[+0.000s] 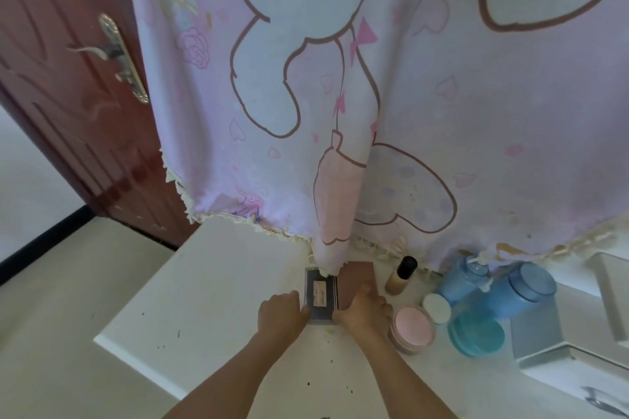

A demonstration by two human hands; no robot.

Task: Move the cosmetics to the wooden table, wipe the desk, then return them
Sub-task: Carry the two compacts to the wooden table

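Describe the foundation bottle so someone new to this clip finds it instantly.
Start at the pink cartoon curtain hanging over the white desk. Just under its fringed hem, between the brown palette and the blue bottles, sits the foundation bottle. It alone is slim, beige and black-capped.

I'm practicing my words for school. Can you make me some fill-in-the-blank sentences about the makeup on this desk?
1. The foundation bottle has a ___ cap.
2. The dark case lies between the left hand and the right ___.
3. The round jar beside the right hand is ___ on top.

Missing words: black, hand, pink.
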